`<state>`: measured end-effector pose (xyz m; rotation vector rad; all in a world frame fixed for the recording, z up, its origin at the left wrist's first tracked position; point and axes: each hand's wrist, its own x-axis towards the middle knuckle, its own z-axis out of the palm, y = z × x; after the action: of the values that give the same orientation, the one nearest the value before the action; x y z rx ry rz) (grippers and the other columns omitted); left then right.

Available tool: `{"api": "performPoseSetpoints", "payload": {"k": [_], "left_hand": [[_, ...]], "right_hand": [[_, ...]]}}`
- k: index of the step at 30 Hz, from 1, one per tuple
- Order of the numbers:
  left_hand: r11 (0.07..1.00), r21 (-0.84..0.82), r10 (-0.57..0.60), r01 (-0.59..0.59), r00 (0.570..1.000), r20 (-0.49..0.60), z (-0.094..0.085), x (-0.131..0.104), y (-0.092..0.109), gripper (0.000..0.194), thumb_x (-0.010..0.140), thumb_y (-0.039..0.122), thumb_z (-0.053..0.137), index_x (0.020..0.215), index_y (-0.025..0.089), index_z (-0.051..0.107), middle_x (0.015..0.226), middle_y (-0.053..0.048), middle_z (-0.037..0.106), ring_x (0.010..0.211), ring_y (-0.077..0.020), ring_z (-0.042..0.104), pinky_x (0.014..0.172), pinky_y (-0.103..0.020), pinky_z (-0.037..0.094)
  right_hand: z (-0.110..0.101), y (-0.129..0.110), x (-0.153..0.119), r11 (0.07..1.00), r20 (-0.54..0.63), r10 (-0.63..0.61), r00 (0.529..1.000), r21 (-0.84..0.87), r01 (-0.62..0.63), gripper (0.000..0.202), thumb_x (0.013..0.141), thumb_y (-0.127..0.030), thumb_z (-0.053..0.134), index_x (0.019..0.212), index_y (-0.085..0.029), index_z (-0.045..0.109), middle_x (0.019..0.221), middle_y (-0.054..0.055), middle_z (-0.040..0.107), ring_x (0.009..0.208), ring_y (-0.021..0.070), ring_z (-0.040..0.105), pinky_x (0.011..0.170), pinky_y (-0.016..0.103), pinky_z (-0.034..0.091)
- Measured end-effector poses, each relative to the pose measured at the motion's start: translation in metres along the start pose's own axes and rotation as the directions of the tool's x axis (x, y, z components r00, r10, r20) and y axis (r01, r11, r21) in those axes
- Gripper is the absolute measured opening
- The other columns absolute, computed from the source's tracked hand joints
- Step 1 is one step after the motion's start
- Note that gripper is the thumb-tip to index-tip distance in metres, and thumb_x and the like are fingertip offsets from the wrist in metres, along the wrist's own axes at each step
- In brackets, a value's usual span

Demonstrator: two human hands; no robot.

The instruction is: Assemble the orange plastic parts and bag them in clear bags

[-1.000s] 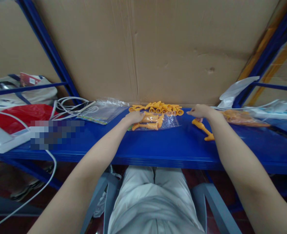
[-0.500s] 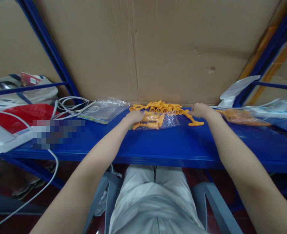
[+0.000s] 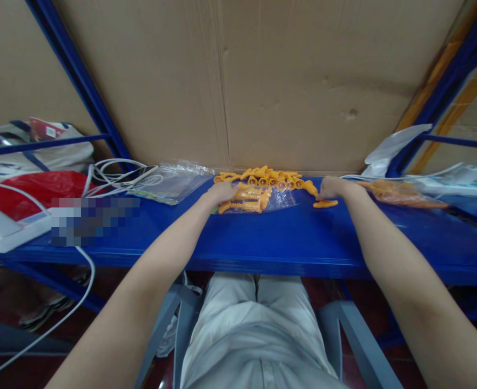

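Several orange plastic pieces (image 3: 264, 173) lie in a row along the back of the blue table (image 3: 262, 243). In front of them lies a clear plastic bag (image 3: 282, 199) with orange pieces inside. My left hand (image 3: 223, 191) is closed on the bag's left end; its fingertips are partly hidden. To the right, my right hand (image 3: 330, 187) is closed at a separate orange piece (image 3: 325, 204), whose lower end shows below the fingers.
Another bag of orange pieces (image 3: 404, 193) lies at the right, near a white power strip (image 3: 457, 188). Flat clear bags (image 3: 173, 186), white cables (image 3: 120, 167) and a red bag (image 3: 39, 189) are at the left. Cardboard (image 3: 282, 81) stands behind.
My right hand has moved slightly down onto the separate orange piece and now covers more of it. My left hand stays on the bag. The view has shifted a little.
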<state>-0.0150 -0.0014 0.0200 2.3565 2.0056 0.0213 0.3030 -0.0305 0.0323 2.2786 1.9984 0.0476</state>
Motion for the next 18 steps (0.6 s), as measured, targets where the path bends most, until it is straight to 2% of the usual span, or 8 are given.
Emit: {"api": "performPoseSetpoints", "payload": {"k": [4,10,14,18], "left_hand": [[1.0,0.008,-0.005,0.005,1.0,-0.011,-0.001,-0.002,0.001,0.061,0.099,0.048,0.019,0.127,0.014,0.062,0.12,-0.013,0.069,0.109,-0.0259,0.067,0.096,-0.031,0.049],[1.0,-0.006,-0.008,0.008,1.0,0.003,-0.002,-0.003,0.002,0.061,0.099,0.048,0.02,0.126,0.012,0.062,0.118,-0.015,0.07,0.107,-0.0268,0.068,0.093,-0.031,0.05],[1.0,-0.006,-0.011,0.011,1.0,-0.015,-0.001,-0.002,0.001,0.06,0.099,0.048,0.021,0.126,0.013,0.062,0.122,-0.014,0.068,0.112,-0.0271,0.065,0.095,-0.031,0.049],[1.0,-0.026,-0.009,0.009,1.0,-0.002,0.0,-0.001,0.001,0.06,0.099,0.049,0.022,0.128,0.015,0.062,0.121,-0.013,0.068,0.111,-0.0268,0.066,0.096,-0.031,0.049]], "right_hand": [[-0.002,0.002,-0.003,1.0,0.004,0.009,1.0,-0.019,-0.009,0.024,0.069,-0.025,0.07,0.088,-0.012,0.076,0.082,0.015,0.073,0.086,0.0299,0.071,0.066,0.031,0.053],[-0.015,0.008,-0.008,0.998,-0.207,0.059,0.977,0.009,-0.059,0.023,0.069,-0.03,0.067,0.085,-0.016,0.077,0.074,0.012,0.073,0.081,0.0276,0.071,0.062,0.029,0.052],[-0.025,0.007,-0.021,0.99,-0.221,-0.023,0.975,0.131,0.053,0.018,0.069,-0.023,0.064,0.081,-0.02,0.077,0.063,0.004,0.07,0.07,0.0211,0.069,0.058,0.025,0.05],[-0.027,-0.007,-0.032,0.966,-0.192,-0.156,0.969,0.175,0.19,0.022,0.068,-0.019,0.063,0.085,-0.02,0.077,0.064,0.0,0.07,0.064,0.0167,0.066,0.057,0.022,0.047]]}}
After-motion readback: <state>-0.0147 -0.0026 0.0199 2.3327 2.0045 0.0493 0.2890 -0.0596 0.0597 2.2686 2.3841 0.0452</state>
